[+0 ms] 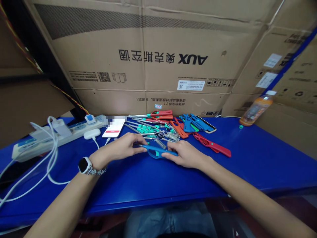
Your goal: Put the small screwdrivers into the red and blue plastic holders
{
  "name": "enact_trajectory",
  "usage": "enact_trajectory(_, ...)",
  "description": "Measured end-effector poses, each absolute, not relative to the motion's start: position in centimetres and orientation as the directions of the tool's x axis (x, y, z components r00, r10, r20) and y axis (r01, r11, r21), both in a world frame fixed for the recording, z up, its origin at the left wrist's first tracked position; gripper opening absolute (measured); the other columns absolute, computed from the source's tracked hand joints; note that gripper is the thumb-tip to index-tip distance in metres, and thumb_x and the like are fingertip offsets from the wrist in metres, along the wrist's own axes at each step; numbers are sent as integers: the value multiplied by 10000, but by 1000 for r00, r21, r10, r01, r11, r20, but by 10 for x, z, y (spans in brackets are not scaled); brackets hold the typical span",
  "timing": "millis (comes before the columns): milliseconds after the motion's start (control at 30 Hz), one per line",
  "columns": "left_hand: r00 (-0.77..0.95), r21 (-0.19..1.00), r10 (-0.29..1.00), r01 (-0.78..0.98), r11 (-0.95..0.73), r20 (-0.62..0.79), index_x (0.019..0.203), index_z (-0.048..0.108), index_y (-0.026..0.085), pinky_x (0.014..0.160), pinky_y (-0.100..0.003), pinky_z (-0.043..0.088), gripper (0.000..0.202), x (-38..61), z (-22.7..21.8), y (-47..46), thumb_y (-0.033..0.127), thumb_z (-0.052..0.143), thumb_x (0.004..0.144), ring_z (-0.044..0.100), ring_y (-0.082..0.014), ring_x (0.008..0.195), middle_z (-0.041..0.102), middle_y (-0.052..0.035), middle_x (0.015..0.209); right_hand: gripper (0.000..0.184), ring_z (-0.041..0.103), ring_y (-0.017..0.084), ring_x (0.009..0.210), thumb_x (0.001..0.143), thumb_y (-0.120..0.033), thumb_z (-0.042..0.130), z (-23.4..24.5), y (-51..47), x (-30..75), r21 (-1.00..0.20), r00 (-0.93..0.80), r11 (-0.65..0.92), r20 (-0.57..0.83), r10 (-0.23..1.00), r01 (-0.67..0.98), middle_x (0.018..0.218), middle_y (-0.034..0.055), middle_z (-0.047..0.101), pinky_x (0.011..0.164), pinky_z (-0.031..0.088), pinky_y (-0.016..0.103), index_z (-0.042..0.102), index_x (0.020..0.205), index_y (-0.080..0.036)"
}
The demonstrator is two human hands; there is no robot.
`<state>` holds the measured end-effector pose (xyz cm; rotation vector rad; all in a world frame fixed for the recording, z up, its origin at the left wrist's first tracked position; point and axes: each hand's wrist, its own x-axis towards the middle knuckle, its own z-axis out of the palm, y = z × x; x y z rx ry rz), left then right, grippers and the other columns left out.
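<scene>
A blue utility lighter [154,150] with a green trigger is held level between my two hands, low over the front part of the table. My left hand [126,145], a watch on its wrist, is closed around the lighter's nozzle end, which the fingers mostly hide. At the handle end, my right hand [182,153] pinches the blue body between thumb and fingers. Just behind lies a pile of metal lighter rods [146,129] with green triggers and clear fuel tanks. Blue handle shells [189,124], an orange shell [178,128] and a red shell [213,144] lie to the right.
Red assembled-looking lighters [158,114] lie at the back. On the left are a phone [114,128], a power strip [76,129] and white cables [53,155]. A bottle of orange drink [257,109] leans at the right. Cardboard [158,39] walls the blue table [138,185].
</scene>
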<state>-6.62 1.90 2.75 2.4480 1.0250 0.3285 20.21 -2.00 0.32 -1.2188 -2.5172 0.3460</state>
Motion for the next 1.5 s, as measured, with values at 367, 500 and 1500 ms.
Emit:
enact_trajectory(367, 804, 231, 541, 494, -838, 246, 1151, 606, 192, 887, -386, 484, 295, -29, 9, -3, 353, 603, 904, 619, -256, 998, 638, -90, 1110, 366, 460, 111, 609, 991, -435, 403, -7, -14, 194, -674, -532, 509, 199, 823, 535, 678, -21, 537, 577, 314, 234, 576, 811, -167)
enact_trajectory(500, 794, 349, 594, 524, -777, 130, 1175, 614, 202, 832, -335, 497, 335, -31, 12, -3, 377, 613, 890, 645, -233, 941, 664, -67, 1100, 319, 547, 131, 696, 1001, -294, 335, -1, -8, 206, -656, -452, 520, 292, 843, 547, 770, 4, 622, 651, 364, 243, 607, 880, -176)
enact_trajectory(1500, 743, 358, 649, 568, -741, 163, 1055, 699, 193, 815, -340, 485, 336, -37, 12, 5, 458, 557, 905, 613, -214, 879, 626, -69, 1004, 255, 514, 83, 430, 861, -389, 590, 13, 26, 188, -902, -236, 415, 381, 894, 116, 648, -54, 596, 413, 402, 203, 408, 947, -233)
